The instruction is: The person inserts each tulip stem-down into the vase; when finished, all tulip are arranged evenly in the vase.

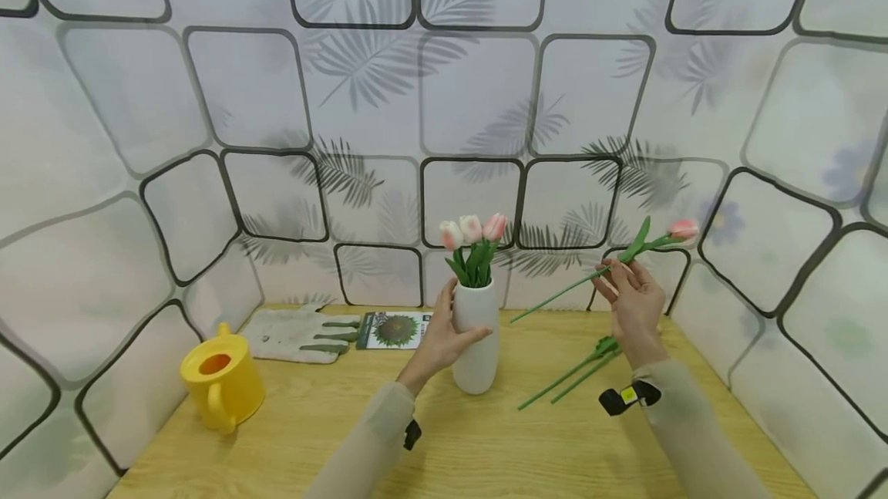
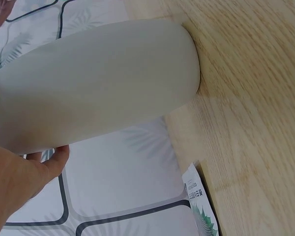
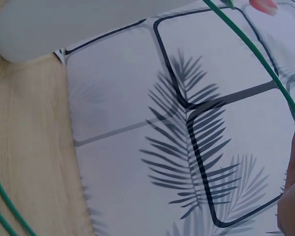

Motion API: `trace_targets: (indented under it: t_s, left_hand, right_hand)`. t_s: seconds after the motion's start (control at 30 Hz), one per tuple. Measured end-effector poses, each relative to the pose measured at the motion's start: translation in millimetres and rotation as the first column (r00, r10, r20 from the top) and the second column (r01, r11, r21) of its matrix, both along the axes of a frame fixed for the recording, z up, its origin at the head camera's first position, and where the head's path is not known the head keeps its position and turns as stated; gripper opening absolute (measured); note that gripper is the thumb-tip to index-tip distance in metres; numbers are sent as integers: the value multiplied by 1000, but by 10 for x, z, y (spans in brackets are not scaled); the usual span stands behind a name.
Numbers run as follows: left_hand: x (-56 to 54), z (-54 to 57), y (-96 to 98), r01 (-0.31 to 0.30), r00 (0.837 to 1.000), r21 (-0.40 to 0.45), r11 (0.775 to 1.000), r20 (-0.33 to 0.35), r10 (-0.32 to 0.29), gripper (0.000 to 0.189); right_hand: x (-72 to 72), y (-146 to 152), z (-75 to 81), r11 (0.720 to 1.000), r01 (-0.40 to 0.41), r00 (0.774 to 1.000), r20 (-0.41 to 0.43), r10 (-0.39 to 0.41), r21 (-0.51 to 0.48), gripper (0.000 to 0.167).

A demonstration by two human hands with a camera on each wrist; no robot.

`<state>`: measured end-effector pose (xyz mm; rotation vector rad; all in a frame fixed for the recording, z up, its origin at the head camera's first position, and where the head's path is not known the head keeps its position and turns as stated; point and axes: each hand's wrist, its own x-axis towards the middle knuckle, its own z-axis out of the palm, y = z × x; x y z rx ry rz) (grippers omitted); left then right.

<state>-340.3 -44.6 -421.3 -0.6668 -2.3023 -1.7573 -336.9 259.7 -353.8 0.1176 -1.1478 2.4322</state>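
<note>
A white vase (image 1: 475, 345) stands upright on the table, holding several pink-and-white tulips (image 1: 471, 230). My left hand (image 1: 441, 341) grips its left side, thumb across the front, fingers behind; the left wrist view shows the vase's smooth wall (image 2: 103, 83) beside that hand (image 2: 19, 179). To the right, my right hand (image 1: 634, 306) pinches a pink tulip (image 1: 641, 248) by its green stem, raised above the table. Its bloom points right and the stem's lower end slants down toward the vase. Below that hand lie loose green stems (image 1: 579, 377), their blooms hidden behind the hand and wrist.
At the left stands a yellow watering can (image 1: 225, 383). Behind it lie pale gloves (image 1: 294, 335) with green fingers, beside a seed packet (image 1: 392, 330) near the back wall. Patterned cloth walls (image 1: 479, 98) enclose the wooden table (image 1: 486, 445) at the back and sides.
</note>
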Motion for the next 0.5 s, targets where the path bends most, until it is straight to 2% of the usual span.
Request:
trace_targets:
  t_s: [0.1,0.33,0.5]
  left_hand:
    - [40,36,0,-5,1000,1,1000,13,5,99]
    - [270,273,-17,18,1000,-3,1000,8,-18,96]
    - [290,278,-26,19,1000,16,1000,6,-19,97]
  right_hand:
    - [-27,-53,89,1000,3,1000,-17,-3,-12,33]
    - [-29,-189,243,999,-6,998,-63,4,-43,24]
    - [-58,-319,349,998,-15,995,-97,9,-65,23]
